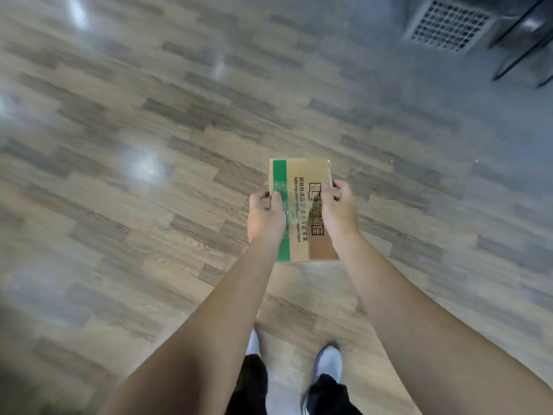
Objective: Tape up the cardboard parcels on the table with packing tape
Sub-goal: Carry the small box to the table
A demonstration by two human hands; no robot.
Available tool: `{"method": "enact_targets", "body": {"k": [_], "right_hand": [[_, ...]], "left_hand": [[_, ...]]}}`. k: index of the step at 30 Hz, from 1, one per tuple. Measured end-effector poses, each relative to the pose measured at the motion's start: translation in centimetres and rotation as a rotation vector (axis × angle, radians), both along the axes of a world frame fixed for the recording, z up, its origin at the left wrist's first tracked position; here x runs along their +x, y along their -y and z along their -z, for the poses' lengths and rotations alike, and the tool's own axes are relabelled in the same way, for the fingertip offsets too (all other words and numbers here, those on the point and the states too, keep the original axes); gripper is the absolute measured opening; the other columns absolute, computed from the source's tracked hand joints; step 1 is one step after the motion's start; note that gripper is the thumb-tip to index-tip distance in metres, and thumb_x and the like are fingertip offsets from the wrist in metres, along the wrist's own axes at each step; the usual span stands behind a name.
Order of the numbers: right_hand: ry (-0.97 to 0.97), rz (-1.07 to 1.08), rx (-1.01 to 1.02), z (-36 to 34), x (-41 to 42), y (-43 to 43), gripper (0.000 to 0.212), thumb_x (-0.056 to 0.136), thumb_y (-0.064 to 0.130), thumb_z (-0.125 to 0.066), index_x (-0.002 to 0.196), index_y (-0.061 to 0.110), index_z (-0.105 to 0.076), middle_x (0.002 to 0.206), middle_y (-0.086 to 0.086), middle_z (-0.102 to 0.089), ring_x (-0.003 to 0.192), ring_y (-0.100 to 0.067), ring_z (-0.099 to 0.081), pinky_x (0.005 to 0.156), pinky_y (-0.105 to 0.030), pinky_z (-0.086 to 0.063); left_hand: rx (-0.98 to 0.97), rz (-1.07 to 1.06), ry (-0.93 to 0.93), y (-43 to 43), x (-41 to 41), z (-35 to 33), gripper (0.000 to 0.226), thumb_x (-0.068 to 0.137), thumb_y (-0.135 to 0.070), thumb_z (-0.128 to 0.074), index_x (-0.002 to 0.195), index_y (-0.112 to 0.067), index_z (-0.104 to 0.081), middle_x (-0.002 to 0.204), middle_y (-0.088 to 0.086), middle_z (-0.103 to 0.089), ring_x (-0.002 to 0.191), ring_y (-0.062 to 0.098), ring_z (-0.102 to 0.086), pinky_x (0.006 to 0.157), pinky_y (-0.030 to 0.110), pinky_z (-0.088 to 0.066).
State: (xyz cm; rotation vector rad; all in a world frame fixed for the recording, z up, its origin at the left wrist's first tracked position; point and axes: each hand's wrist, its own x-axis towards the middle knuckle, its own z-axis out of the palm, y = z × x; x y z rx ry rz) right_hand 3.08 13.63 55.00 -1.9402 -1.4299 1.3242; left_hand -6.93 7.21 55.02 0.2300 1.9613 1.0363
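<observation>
Both hands are grasping a flat cardboard parcel [302,205] out in front, above the wood-plank floor [149,145]: left hand [264,215] gripping the green-striped edge, right hand [339,211] gripping the opposite edge. Clear tape shines across its printed face. White shoes [327,362] below.

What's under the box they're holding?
The left hand and right hand hold the box above wood floor. The patch directly beneath it is hidden.
</observation>
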Motion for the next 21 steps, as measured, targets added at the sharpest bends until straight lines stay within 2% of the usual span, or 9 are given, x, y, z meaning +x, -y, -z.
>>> {"method": "enact_targets", "body": {"k": [2, 4, 7, 13, 16, 21], "right_hand": [[-0.005, -0.006, 0.029, -5.3, -1.2, -1.0, 0.037, 0.104, 0.039, -0.039, 0.137, 0.023, -0.046, 0.125, 0.004, -0.059, 0.096, -0.016, -0.056, 0.089, -0.039, -0.049], [-0.018, -0.018, 0.067, -9.7, -2.3, -1.9, 0.038, 0.104, 0.038, -0.039, 0.137, 0.022, -0.046, 0.128, 0.003, -0.059, 0.096, -0.015, -0.054, 0.084, -0.033, -0.044], [-0.060, -0.001, 0.121, -14.8, -3.8, -3.1, 0.040, 0.105, 0.039, -0.038, 0.140, 0.020, -0.044, 0.133, 0.001, -0.057, 0.097, -0.014, -0.051, 0.083, -0.030, -0.039], [-0.096, 0.068, 0.178, -20.7, -4.9, -7.2, 0.037, 0.104, 0.038, -0.039, 0.136, 0.021, -0.046, 0.132, -0.001, -0.057, 0.118, -0.024, -0.052, 0.095, -0.035, -0.040], [-0.121, 0.083, 0.190, -22.2, -5.1, -11.2, 0.037, 0.103, 0.038, -0.040, 0.135, 0.020, -0.046, 0.131, -0.002, -0.058, 0.117, -0.024, -0.053, 0.097, -0.036, -0.041], [-0.174, 0.100, 0.160, -23.3, -5.7, -19.9, 0.037, 0.104, 0.038, -0.040, 0.135, 0.019, -0.045, 0.122, 0.001, -0.057, 0.097, -0.018, -0.048, 0.085, -0.030, -0.037]], "left_hand": [[0.043, -0.005, 0.001, -1.0, -1.4, -5.0, 0.033, 0.099, -0.042, -0.046, 0.128, -0.027, -0.045, 0.104, -0.007, -0.060, 0.082, 0.009, -0.058, 0.070, 0.031, -0.050], [0.089, -0.003, -0.009, -1.9, -2.7, -9.0, 0.029, 0.099, -0.043, -0.046, 0.124, -0.028, -0.046, 0.102, -0.008, -0.059, 0.085, 0.010, -0.059, 0.078, 0.035, -0.053], [0.160, 0.004, -0.062, -3.3, -4.2, -14.1, 0.024, 0.099, -0.043, -0.046, 0.117, -0.028, -0.048, 0.093, -0.009, -0.059, 0.081, 0.011, -0.060, 0.077, 0.036, -0.053], [0.230, 0.049, -0.088, -8.1, -5.5, -20.0, 0.022, 0.100, -0.042, -0.044, 0.116, -0.027, -0.046, 0.094, -0.010, -0.057, 0.084, 0.012, -0.059, 0.076, 0.034, -0.050], [0.252, 0.073, -0.098, -12.3, -5.8, -21.4, 0.021, 0.101, -0.042, -0.043, 0.115, -0.027, -0.045, 0.098, -0.007, -0.058, 0.087, 0.013, -0.059, 0.074, 0.033, -0.050], [0.259, 0.101, -0.135, -21.5, -6.9, -23.3, 0.028, 0.102, -0.040, -0.043, 0.121, -0.019, -0.047, 0.105, -0.002, -0.060, 0.084, 0.011, -0.057, 0.061, 0.028, -0.043]]}}
